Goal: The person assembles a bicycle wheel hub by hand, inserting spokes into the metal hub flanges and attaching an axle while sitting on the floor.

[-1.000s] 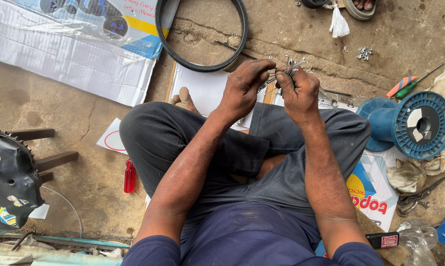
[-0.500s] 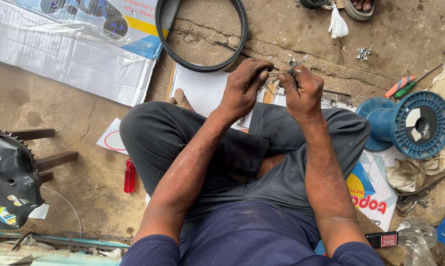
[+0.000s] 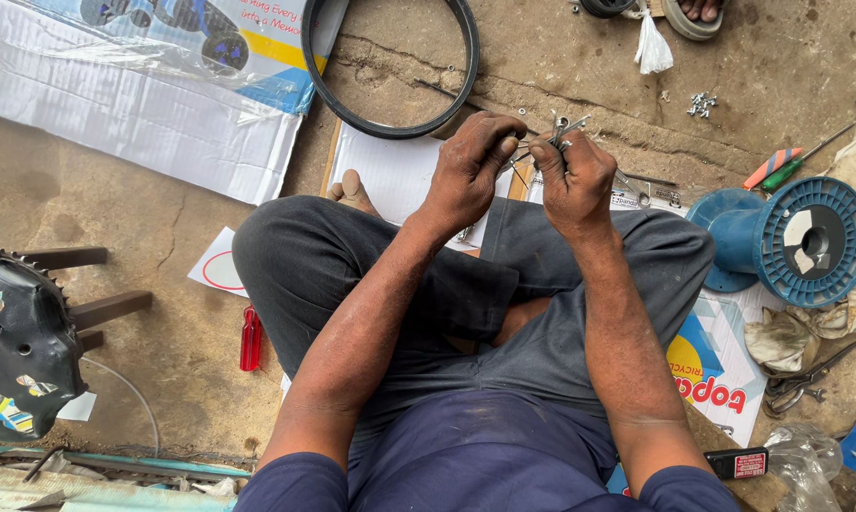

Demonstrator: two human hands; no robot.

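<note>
I sit cross-legged on a concrete floor, both hands raised in front of my knees. My right hand is closed around a bundle of small thin metal parts whose tips stick up above the fist. My left hand meets it from the left, fingertips pinching at the same metal parts. Thin wires hang between the two hands. What exactly the parts are is too small to tell.
A black rubber tyre ring lies ahead, a blue spool to the right. Screwdrivers lie beyond the spool, a red-handled tool left of my knee. A toothed black metal piece sits at the left; printed sheets cover the floor.
Both hands stay together over the knees, with only small finger movements on the metal parts.
</note>
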